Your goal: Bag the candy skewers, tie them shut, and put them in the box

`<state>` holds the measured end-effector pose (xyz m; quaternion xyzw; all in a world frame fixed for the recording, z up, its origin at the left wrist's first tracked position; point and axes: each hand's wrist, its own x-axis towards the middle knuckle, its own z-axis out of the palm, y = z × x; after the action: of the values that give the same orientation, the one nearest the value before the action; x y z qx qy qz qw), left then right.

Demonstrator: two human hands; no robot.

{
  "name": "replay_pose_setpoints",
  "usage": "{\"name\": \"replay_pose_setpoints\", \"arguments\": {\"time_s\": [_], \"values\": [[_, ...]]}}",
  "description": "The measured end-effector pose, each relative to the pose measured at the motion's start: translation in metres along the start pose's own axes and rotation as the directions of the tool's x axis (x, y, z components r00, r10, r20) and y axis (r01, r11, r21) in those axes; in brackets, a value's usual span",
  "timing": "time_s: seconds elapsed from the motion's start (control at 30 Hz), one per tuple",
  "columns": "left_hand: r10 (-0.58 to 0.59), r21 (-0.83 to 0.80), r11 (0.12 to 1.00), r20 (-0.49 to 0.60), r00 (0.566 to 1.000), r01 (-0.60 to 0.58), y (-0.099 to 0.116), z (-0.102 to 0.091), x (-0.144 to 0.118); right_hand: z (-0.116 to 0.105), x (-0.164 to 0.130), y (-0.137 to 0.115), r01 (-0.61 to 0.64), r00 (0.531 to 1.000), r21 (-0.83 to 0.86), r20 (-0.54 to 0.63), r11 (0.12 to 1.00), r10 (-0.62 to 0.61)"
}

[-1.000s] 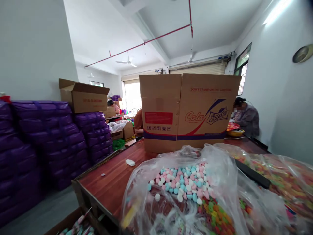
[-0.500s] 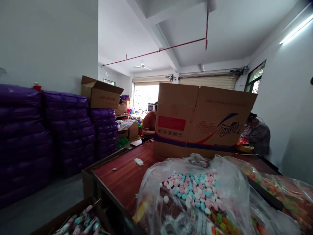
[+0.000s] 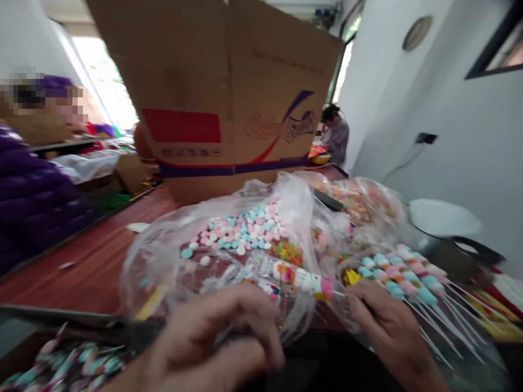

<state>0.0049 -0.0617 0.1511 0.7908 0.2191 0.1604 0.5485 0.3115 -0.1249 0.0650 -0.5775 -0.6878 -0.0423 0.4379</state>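
Note:
My right hand [image 3: 388, 321] pinches the white stick of a wrapped candy skewer [image 3: 302, 279], which points left in a clear printed wrapper. My left hand [image 3: 216, 332] is in front of it, blurred, fingers loosely curled and apart from the thumb, with nothing visible in it. Behind the skewer, a large clear plastic bag [image 3: 159, 239] lies spread with pink, white and blue candies [image 3: 241, 228] and orange and green gummies [image 3: 286, 251]. Right of my right hand lie several unwrapped skewers [image 3: 408, 272] of pastel candies, their white sticks toward me.
A tall cardboard box [image 3: 196, 65] stands behind the bag on the red-brown table [image 3: 102, 267]. Lower left, a box holds wrapped skewers [image 3: 77, 359]. More bagged gummies [image 3: 359, 198] lie at right, beside a dark pot-like container [image 3: 441, 250]. A person [image 3: 337, 136] works beyond.
The view has swung down and to the right. Both my hands have come into view, the right with a wrapped skewer. The unwrapped skewers at right now show.

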Motion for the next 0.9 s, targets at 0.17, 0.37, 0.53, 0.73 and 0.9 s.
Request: {"name": "replay_pose_setpoints", "arguments": {"time_s": [0.17,0.37,0.53,0.73,0.9], "values": [[0.070,0.569,0.814,-0.296,0.953,0.117,0.019,-0.029,0.076,-0.009,0.023,0.016,0.044,0.999,-0.056,0.000,0.997,-0.044],[0.053,0.737,0.669,0.075,0.996,-0.091,-0.005,-0.032,0.131,-0.017,0.029,0.026,0.093,0.996,-0.091,0.010,0.991,-0.093],[-0.102,0.638,0.760,0.309,0.946,-0.127,-0.016,-0.018,0.153,-0.013,0.022,0.029,0.119,0.992,-0.112,0.060,0.987,-0.112],[-0.219,0.377,0.925,0.447,0.867,0.039,-0.021,-0.002,0.170,-0.018,0.024,0.031,0.168,0.977,-0.105,0.150,0.980,-0.151],[-0.299,-0.014,0.918,0.633,0.714,0.397,-0.037,0.002,0.177,-0.022,0.029,0.035,0.221,0.948,-0.034,0.243,0.975,-0.206]]}}
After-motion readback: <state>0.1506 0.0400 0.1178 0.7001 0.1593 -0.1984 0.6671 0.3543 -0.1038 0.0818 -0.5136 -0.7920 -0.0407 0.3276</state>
